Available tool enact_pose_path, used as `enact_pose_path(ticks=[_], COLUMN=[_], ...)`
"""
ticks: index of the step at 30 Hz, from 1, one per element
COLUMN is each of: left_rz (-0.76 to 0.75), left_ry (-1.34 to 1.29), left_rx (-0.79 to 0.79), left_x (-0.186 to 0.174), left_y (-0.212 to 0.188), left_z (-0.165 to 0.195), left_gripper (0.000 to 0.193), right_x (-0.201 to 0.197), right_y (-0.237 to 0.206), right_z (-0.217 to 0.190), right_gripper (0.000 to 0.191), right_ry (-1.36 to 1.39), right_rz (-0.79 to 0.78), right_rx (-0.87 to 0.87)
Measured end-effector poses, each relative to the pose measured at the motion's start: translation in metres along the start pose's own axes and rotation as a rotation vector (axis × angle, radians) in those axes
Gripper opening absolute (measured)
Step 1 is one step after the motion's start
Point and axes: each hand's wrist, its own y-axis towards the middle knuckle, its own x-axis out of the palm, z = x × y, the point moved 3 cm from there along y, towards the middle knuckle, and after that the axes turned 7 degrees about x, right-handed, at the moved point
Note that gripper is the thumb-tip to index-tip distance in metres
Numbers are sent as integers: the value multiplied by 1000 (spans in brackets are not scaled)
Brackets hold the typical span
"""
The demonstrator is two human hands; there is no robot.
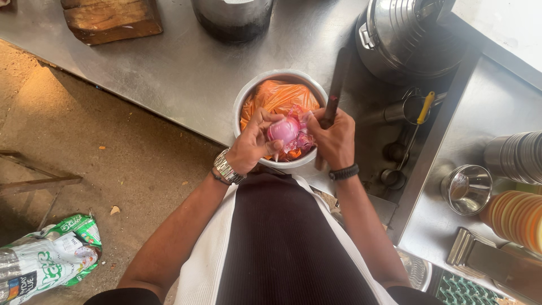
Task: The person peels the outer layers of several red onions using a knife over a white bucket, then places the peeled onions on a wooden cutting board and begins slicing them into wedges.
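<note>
Both hands work over a steel bowl (244, 107) at the near edge of the worktop (186, 73). Left hand (252, 146), with a metal watch (227, 168) on its wrist, is closed around a peeled pink onion (283, 129), thumb and fingers clasping it from the left and below. Right hand (334, 138), with a black band (344, 172) on the wrist, is clamped on the handle of a knife (337, 85) whose dark blade points away from the person; the fingers lie just beside the onion on its right. The onion sits between the two hands, above the bowl, which holds an orange bag (279, 95) and loose purple skins (303, 141).

Right of the bowl, small ladles (403, 110) lie in a recess, and a steel cup (466, 188) and stacked cups (516, 217) stand beyond. Farther off sit a large steel pot (406, 34), a dark pot (232, 17) and a wooden block (110, 20). On the floor at left lies a printed bag (48, 257).
</note>
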Motion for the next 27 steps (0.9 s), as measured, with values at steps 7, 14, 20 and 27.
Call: enact_pose_path(ticks=[7,14,20,27], left_rz=[33,27,-29,-92], left_ry=[95,464,499,230], left_rx=[74,70,47,-13], left_x=[0,11,11,5], left_y=[2,3,3,-1], left_z=[15,39,43,27], left_gripper=[57,63,65,63], right_x=[9,13,12,15], right_y=[-3,-22,-27,-29], right_z=[3,-18,-33,-35], right_gripper=[26,29,33,25], right_ry=[-258,33,-88,-159], right_rz=[-64,-242,-291,-303], right_rx=[-168,-42,-88,-25])
